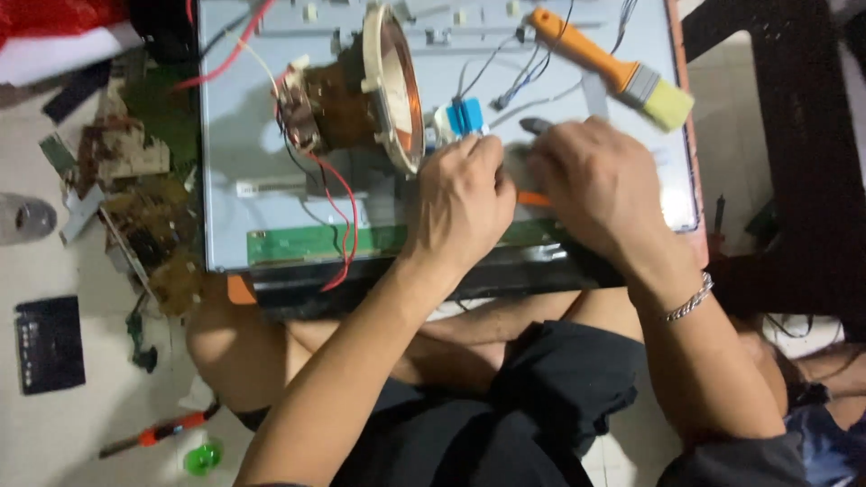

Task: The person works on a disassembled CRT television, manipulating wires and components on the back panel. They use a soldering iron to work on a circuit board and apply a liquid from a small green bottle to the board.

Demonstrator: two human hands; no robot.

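While a copper coil point(361, 90) lies on the grey panel point(253, 153), the left hand point(462, 203) pinches a blue connector point(465, 117); just right, the right hand point(595, 185) grips pliers point(534, 126), near a brush point(613, 68).

Coil assy point(361, 95), brush point(613, 68) flanking hands

The pale tiled floor point(54, 433) was littered with circuit-board scraps point(135, 207), a red-handled screwdriver point(158, 435) and a black panel point(50, 344), with dark furniture point(803, 162) at the right.
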